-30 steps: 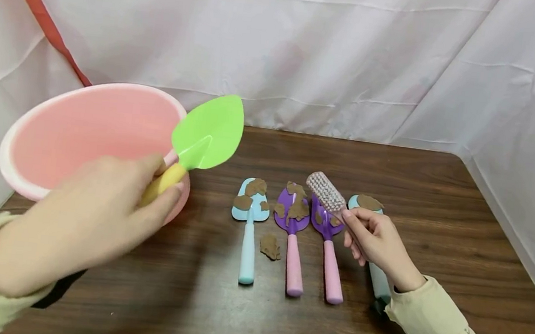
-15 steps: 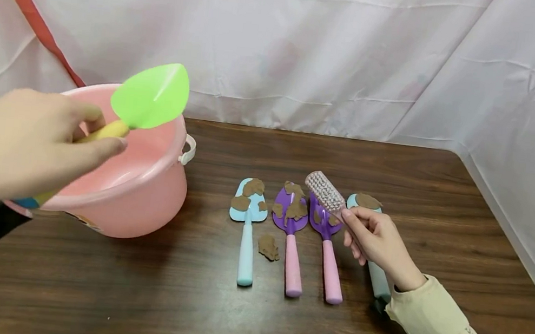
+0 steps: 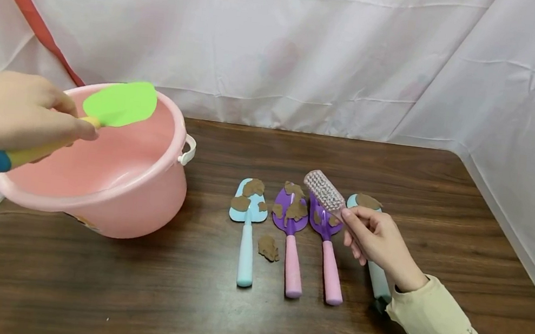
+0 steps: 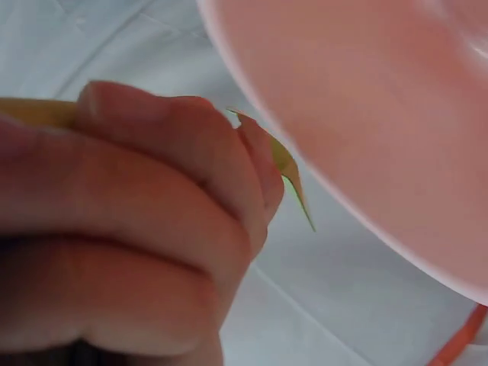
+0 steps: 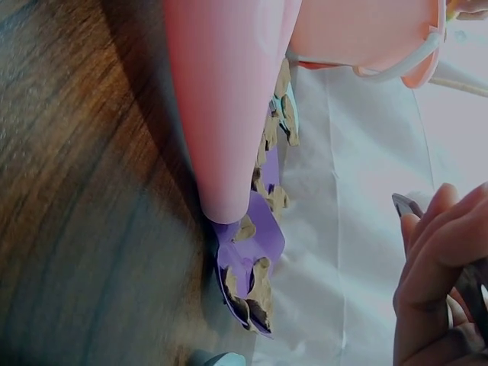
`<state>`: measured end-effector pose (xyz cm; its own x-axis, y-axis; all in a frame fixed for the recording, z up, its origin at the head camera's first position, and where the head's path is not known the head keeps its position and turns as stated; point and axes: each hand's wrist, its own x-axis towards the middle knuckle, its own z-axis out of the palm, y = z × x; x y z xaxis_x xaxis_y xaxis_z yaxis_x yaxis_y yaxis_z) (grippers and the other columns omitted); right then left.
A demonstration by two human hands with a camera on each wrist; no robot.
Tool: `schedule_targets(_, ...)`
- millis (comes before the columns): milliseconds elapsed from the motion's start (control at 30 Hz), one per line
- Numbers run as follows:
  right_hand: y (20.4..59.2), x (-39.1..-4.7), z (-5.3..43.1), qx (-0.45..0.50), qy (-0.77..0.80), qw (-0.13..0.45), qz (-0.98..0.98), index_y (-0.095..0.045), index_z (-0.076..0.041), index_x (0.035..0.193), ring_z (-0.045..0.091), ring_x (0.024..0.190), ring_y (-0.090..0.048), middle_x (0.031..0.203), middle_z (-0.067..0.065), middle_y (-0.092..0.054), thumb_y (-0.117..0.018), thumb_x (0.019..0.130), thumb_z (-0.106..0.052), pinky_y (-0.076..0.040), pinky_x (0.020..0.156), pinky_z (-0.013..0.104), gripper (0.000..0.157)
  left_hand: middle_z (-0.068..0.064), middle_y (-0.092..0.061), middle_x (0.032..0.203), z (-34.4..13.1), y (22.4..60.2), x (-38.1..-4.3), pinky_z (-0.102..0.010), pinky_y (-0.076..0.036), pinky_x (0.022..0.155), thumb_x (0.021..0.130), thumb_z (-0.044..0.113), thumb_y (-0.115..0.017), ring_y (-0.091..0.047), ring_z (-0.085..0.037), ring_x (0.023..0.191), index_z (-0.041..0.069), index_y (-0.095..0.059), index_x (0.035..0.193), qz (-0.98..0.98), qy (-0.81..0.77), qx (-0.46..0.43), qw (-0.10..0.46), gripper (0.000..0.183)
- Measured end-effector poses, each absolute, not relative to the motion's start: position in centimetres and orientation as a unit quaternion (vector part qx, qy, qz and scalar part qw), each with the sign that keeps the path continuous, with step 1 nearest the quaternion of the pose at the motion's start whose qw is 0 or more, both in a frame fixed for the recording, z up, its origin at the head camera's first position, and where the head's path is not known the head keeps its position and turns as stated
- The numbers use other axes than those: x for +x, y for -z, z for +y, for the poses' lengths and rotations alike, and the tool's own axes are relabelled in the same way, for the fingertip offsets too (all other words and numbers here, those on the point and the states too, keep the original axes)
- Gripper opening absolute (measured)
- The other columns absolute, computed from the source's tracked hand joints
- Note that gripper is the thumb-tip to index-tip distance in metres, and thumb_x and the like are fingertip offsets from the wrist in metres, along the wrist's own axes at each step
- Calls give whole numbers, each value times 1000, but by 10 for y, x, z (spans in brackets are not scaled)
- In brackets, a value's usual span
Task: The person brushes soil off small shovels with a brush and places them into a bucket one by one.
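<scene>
My left hand (image 3: 18, 113) grips the yellow handle of a toy trowel with a bright green blade (image 3: 122, 103). Hand and trowel are over the mouth of a pink bucket (image 3: 146, 203); in the left wrist view curled fingers (image 4: 122, 191) hide most of the handle. Between thumb and fingers, my right hand (image 3: 377, 238) pinches a small translucent pinkish brush (image 3: 325, 190), bristles up. Beneath the brush lies a purple trowel with a pink handle (image 3: 332, 272), partly covered; brown patches show on its purple blade (image 5: 259, 229) in the right wrist view.
Left of it lie another purple trowel (image 3: 293, 267) and a light blue one (image 3: 246, 257), both brown-patched. A loose brown piece (image 3: 269, 247) sits between them. Another light blue trowel (image 3: 378, 282) is partly under my right hand. White curtains (image 3: 279, 54) close off the table's back.
My left hand has carried the green trowel leftward over the bucket, and its blade has tipped flatter and lower. The right hand and brush have stayed almost still.
</scene>
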<state>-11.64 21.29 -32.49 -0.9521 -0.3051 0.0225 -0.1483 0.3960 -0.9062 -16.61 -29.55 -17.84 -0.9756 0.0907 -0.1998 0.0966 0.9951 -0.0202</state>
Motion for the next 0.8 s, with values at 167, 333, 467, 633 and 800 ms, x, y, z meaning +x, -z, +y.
schedule_targets(167, 323, -115, 214, -128, 529, 67, 836, -61, 4, 94, 16, 40, -48, 62, 11, -57, -47, 101, -28, -43, 35, 35, 36, 2, -55, 55, -292, 167, -171, -28, -37, 52, 91, 57, -47, -52, -14, 47, 16, -65, 72, 985, 14, 54, 164, 49)
schedule_targets(333, 323, -115, 216, -127, 532, 73, 834, -61, 3, 96, 15, 40, -48, 63, 12, -57, -46, 101, -28, -44, 35, 35, 35, 4, -51, 49, -295, 167, -181, -28, -40, 46, 90, 55, -49, -48, -11, 40, 12, -57, 64, 963, -20, 56, 263, 52)
schedule_targets(467, 325, -114, 216, -127, 531, 73, 834, -61, 4, 96, 15, 40, -48, 63, 11, -57, -46, 101, -27, -44, 35, 35, 34, 6, -45, 49, -292, 166, -188, -25, -39, 43, 89, 49, -54, -40, -8, 38, 11, -55, 66, 935, -74, 48, 344, 44)
schedule_targets(633, 326, -112, 214, -125, 534, 71, 833, -61, 5, 96, 14, 39, -48, 61, 7, -56, -47, 101, -27, -43, 34, 35, 35, 7, -38, 48, -283, 162, -192, -22, -28, 42, 88, 42, -54, -33, -6, 38, 13, -50, 66, 889, -109, 55, 441, 37)
schedule_targets(800, 328, -109, 214, -116, 537, 75, 832, -60, 6, 96, 13, 39, -47, 61, 13, -56, -47, 101, -26, -43, 34, 35, 35, 7, -43, 53, -276, 159, -193, -23, -31, 48, 86, 42, -54, -36, -5, 44, 12, -58, 78, 870, -100, 28, 483, 31)
